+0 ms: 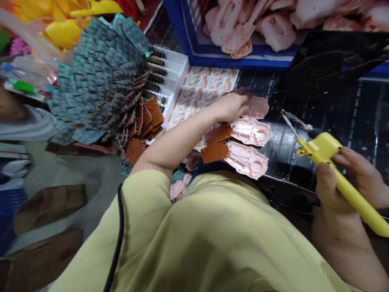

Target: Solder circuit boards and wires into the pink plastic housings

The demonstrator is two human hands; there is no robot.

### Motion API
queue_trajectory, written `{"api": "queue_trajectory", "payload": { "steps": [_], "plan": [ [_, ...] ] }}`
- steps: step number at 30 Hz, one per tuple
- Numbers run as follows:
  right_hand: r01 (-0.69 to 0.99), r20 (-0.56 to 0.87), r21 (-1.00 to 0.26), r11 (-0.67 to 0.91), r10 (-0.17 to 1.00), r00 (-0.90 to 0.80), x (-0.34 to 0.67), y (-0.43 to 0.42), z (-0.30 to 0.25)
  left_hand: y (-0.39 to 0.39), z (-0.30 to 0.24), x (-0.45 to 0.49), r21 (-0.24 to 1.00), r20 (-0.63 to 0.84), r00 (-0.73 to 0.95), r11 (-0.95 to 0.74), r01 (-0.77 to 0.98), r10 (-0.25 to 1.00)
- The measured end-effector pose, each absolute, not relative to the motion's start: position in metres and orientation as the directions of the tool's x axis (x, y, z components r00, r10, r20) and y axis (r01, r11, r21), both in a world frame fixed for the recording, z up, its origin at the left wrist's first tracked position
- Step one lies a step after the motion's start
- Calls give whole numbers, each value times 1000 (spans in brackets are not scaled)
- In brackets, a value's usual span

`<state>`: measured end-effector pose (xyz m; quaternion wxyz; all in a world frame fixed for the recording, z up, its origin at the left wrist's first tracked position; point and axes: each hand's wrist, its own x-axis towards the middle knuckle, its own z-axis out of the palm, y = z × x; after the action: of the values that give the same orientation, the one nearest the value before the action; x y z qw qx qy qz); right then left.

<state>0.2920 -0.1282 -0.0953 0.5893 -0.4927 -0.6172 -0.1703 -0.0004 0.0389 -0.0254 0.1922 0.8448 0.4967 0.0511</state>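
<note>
My right hand (334, 182) is wrapped round a yellow soldering gun (325, 148), whose metal tip points left over the dark tabletop. My left hand (232, 106) reaches across to the farthest of three pink plastic shells (259, 107); its fingers are blurred and partly hidden, so I cannot make out whether they grip anything. Nearer to me lie a second pink shell (253, 132) and a third pink shell (251, 160), hollow side up with thin wires inside. Orange circuit boards (215, 152) rest at the left ends of these two shells.
A large fanned pile of greenish circuit boards (100, 77) stands left, beside a white foam tray (174, 67). Behind are a blue crate (194, 52) of pink shells and a black fan-like panel (322, 69). Another person's arm (12, 106) shows at the left edge.
</note>
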Motion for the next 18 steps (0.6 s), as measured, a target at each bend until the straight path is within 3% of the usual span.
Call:
{"api": "queue_trajectory", "payload": {
  "steps": [2,5,8,10,13,18],
  "plan": [
    [804,890,-392,447,406,209,290,-123,-97,26,-8,-13,338,-103,473,-417,844,875],
    [783,882,-442,437,372,291,288,-118,-98,12,29,-54,273,-88,299,-266,925,950],
    [745,889,-450,493,330,318,284,-112,-98,15,59,-111,96,-78,4,4,995,997],
    [742,895,-439,507,322,310,281,-109,-98,22,67,-144,-33,-109,-95,92,995,990],
    [748,899,-424,511,336,280,277,-109,-95,34,60,-171,-176,-186,-56,23,984,981],
    [752,910,-397,526,333,248,274,-112,-88,43,50,-170,-252,-190,-44,-5,968,981]
  ]
}}
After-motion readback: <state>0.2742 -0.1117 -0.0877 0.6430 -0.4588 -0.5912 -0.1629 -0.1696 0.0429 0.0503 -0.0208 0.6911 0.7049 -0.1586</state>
